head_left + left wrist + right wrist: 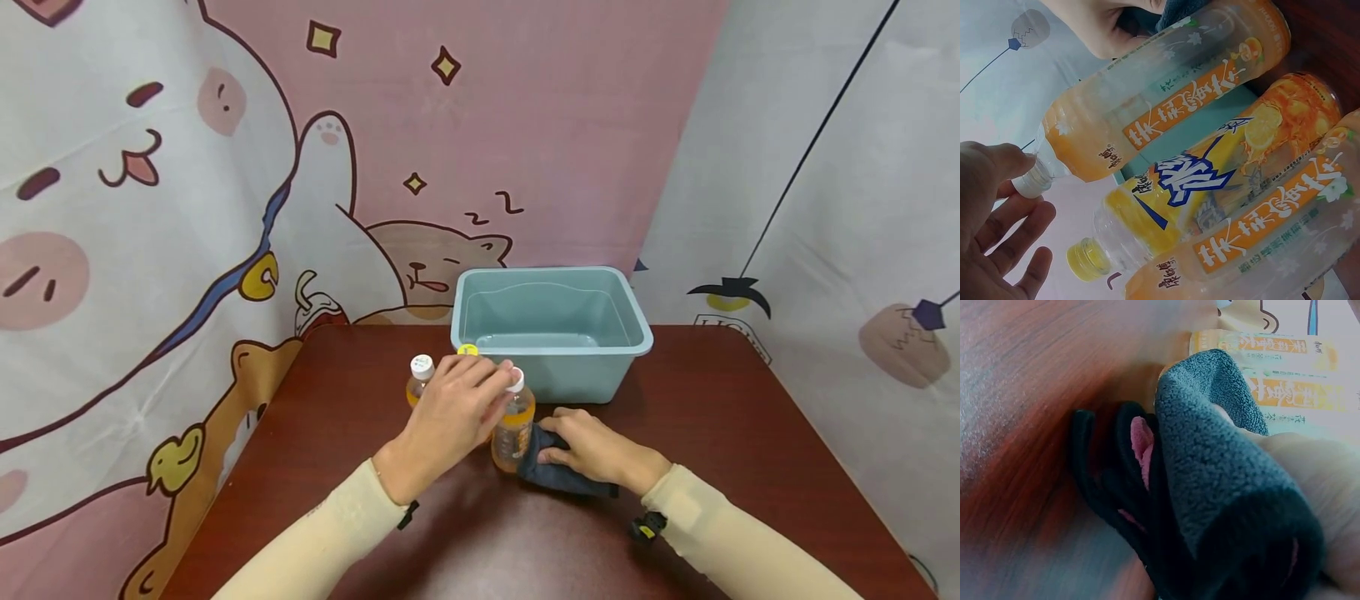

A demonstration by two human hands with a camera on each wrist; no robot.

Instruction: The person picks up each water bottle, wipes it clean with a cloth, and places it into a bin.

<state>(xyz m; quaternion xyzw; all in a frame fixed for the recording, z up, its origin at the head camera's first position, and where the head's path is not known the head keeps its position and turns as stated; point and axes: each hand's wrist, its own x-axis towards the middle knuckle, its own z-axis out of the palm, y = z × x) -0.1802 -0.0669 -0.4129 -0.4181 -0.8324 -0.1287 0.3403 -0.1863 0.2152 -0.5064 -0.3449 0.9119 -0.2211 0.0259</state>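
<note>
My left hand (450, 404) pinches the white cap of a clear drink bottle (1166, 94) with an orange label, which stands upright on the table. My right hand (596, 448) grips a dark grey cloth (562, 477), bunched and touching or close against the lower side of that bottle. In the right wrist view the cloth (1222, 450) has a fuzzy grey face, black edges and a bit of pink in its folds. Beside the pinched bottle stand a yellow-capped bottle (1210, 181) and a second white-capped bottle (1266, 219), both partly behind my left hand in the head view.
Behind the bottles a light blue plastic tub (577, 375) stands at the back of the dark red-brown table (720, 433). A cartoon-printed curtain (570, 125) hangs along the back and sides.
</note>
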